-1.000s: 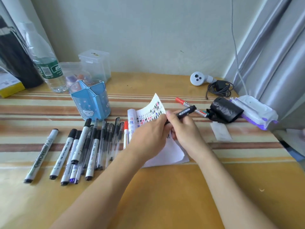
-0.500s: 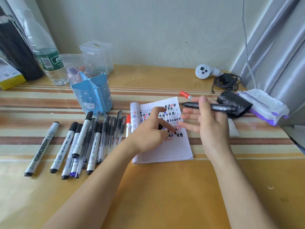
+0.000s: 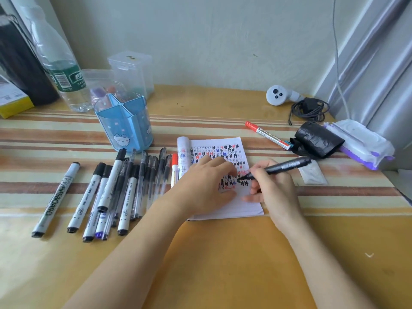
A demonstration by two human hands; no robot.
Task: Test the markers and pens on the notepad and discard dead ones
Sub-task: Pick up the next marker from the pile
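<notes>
Hands work together near the middle of the desk (image 3: 223,253). The right hand (image 3: 273,188) pinches a black marker (image 3: 281,168) like a pencil, and its tip touches the notepad (image 3: 245,206) among rows of black, red and blue test marks. The left hand (image 3: 205,186) lies on the page with fingers loosely curled, holding it flat. To do this step well, the left hand should hold the paper still while the right makes a short, light stroke on a clean spot, so a faint line is easy to see. More pens and markers (image 3: 116,192) wait in a row toward the left edge. A red whiteboard marker (image 3: 267,134) lies apart, toward the back right corner.
</notes>
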